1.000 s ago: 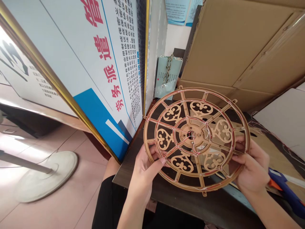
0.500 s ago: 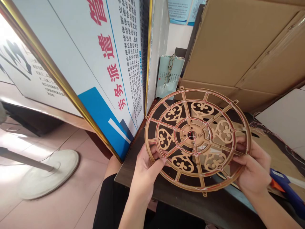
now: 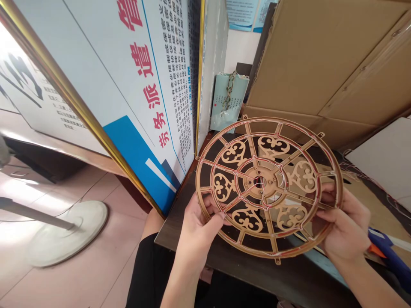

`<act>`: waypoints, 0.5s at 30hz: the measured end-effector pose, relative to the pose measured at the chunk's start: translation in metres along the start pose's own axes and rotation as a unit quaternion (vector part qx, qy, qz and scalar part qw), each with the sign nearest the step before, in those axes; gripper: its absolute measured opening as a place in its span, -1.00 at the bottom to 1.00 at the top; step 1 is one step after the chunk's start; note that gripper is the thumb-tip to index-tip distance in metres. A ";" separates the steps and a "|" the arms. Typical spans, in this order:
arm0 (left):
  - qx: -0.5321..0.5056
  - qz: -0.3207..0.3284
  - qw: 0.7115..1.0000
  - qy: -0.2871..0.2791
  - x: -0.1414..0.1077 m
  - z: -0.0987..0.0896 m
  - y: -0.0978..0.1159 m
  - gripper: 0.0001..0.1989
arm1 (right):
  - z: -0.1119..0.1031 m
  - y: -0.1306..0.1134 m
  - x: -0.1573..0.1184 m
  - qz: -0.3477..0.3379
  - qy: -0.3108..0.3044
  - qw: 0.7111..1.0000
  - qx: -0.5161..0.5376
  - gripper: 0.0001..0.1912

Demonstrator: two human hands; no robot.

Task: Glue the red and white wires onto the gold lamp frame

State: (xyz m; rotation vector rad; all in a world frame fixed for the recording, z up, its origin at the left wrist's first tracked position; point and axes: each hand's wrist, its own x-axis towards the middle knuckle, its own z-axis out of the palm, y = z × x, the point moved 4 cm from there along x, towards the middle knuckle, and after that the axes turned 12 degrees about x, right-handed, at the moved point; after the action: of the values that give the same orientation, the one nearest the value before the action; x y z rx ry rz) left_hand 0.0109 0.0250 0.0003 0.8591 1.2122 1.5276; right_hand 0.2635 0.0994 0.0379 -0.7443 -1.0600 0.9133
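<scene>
Left hand point(image 3: 196, 237) and right hand point(image 3: 345, 226) — both grips clamped on a round laser-cut wooden wheel point(image 3: 234, 154), the wheel held up and tilted over a dark wood-grain surface point(image 3: 180, 218). Left thumb point(image 3: 213, 222) across the front of the lower-left rim, remaining fingers behind it. Right thumb point(image 3: 334, 216) on the front of the right rim, fingers curled through the outermost opening. Two concentric rings, straight spokes, heart-like scrollwork panels and a central hub point(image 3: 260, 182) with a round hole in the wheel; thin red-and-white wires point(image 3: 224, 169) strung along rings and spokes, gathered toward the hub; small tabs jutting from the outer rim.

To the left, a gold-framed display board point(image 3: 128, 90) angled beside the surface, with large red characters reading 劳务派遣, a cut-off 管 above them, dense black columns of small print, and a blue heading near 劳动报酬 — the finer text too small to read with confidence. Behind the wheel, a pale green printed carton point(image 3: 223, 113) with a braided chain point(image 3: 228, 92) across it, then tall cardboard sheets point(image 3: 308, 64). Just beyond the right hand, a blue-and-orange hot glue gun point(image 3: 388, 252) with a white label, unreadable. Lower left, a round white fan base point(image 3: 67, 233) on pink floor tiles point(image 3: 102, 273); black trousers point(image 3: 149, 273) below the left forearm.
</scene>
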 end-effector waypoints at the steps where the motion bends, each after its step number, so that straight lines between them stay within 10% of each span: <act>1: -0.002 0.001 1.000 -0.002 0.001 0.000 -0.001 -0.51 | 0.000 0.000 0.000 0.000 -0.001 1.000 0.000 -0.72; 15: -0.014 0.007 1.000 -0.016 -0.001 0.002 0.003 -0.51 | -0.001 0.001 -0.002 -0.001 -0.009 1.000 0.003 -0.70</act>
State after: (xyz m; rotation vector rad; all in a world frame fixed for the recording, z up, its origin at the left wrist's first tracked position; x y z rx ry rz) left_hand 0.0115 0.0248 0.0040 0.8715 1.1606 1.5323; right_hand 0.2639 0.0981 0.0365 -0.7321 -1.0723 0.9229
